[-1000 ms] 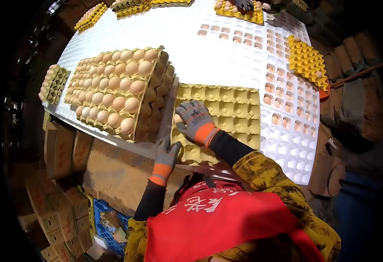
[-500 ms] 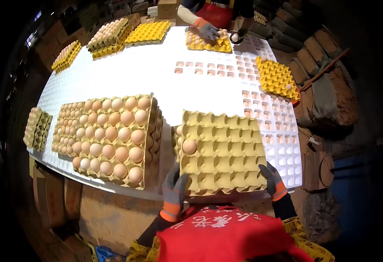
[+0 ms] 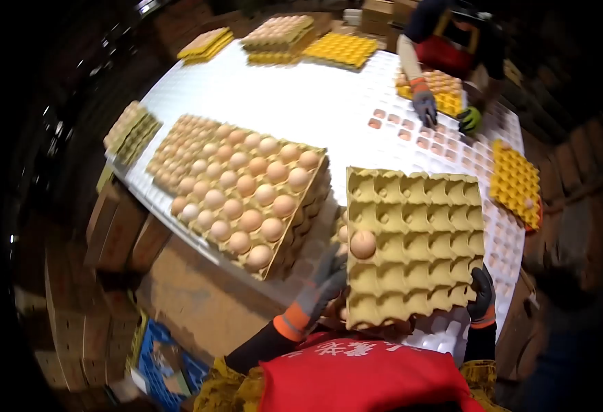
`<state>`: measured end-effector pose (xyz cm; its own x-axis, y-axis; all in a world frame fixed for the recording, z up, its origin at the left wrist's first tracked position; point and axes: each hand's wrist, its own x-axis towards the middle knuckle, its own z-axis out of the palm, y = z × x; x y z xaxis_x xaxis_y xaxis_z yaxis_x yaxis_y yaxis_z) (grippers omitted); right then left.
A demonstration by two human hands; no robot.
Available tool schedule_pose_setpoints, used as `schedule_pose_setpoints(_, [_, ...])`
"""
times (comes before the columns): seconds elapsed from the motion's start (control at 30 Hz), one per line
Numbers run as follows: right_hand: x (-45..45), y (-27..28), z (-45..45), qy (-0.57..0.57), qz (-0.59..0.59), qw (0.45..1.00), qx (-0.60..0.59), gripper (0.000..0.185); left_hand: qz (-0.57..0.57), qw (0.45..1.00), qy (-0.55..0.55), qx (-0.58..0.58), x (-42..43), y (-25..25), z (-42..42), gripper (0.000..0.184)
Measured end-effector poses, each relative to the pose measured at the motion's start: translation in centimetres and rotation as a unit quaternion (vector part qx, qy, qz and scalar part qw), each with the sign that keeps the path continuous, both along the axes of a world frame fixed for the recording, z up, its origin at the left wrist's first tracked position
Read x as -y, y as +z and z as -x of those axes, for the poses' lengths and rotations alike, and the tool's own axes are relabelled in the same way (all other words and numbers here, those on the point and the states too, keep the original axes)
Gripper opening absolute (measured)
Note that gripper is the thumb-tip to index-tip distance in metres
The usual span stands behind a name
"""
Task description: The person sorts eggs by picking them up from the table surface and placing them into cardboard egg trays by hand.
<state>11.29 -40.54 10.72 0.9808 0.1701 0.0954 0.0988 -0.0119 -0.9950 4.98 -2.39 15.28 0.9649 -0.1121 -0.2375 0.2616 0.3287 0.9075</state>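
Apron: I wore red with white characters (image 3: 363,384), over yellow-and-dark patterned sleeves.
My left hand: (image 3: 320,288) in its grey and orange glove, it was up against the left edge of the tray; blur kept me from telling whether the fingers had closed on it.
My right hand: (image 3: 481,296) gloved alike, it gripped the lower right edge, fingers wrapped round it.
Egg tray: (image 3: 418,250) the dull yellow tray was raised in front of me, its cups facing me.
Single egg: (image 3: 363,244) it sat in a cup at the tray's left side.
Eggs behind the tray: (image 3: 343,233) a few peeped out past its left edge.
Blue crate: (image 3: 149,351) it lay low on my left, near cardboard boxes (image 3: 102,220).
Filled stack: (image 3: 246,184) trays full of eggs stood just left of mine.
White table: (image 3: 281,96) it stretched beyond, with eggs in hollows on the right side.
Yellow tray: (image 3: 514,177) it lay at the right edge.
Co-worker: across the table, one grey-gloved hand (image 3: 425,104) reached down over the hollows, and a green-gloved hand (image 3: 470,120) was near it.
Far stacks: (image 3: 277,38) egg-laden trays stood along the far edge.
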Motion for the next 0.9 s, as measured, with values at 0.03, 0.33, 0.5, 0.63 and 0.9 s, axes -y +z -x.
schedule_pose_setpoints(0.03, [1.1,-1.0,-0.5,0.043,0.16,0.972,0.165,0.045,-0.216,0.971,-0.014,0.098,0.3,1.1,-0.1,0.067])
schedule_pose_setpoints(0.33, [-6.8,13.9,-2.1,-0.086,0.218,0.932,0.276,0.066,-0.019,0.995,0.09,0.042,3.8,6.5,2.3,0.062])
schedule_pose_setpoints(0.5, [-16.6,20.0,3.0,0.209,0.345,0.8,0.445,0.066,-0.08,0.99,0.027,0.114,2.6,6.8,5.6,0.079])
schedule_pose_setpoints(0.63, [-21.8,18.5,8.5,0.204,0.296,0.808,0.466,0.058,-0.012,0.982,0.017,0.188,-1.1,5.4,11.0,0.078])
schedule_pose_setpoints(0.9, [-40.5,12.7,22.8,0.356,0.059,0.883,0.3,0.053,-0.057,0.982,0.163,0.081,-18.0,0.8,29.9,0.065])
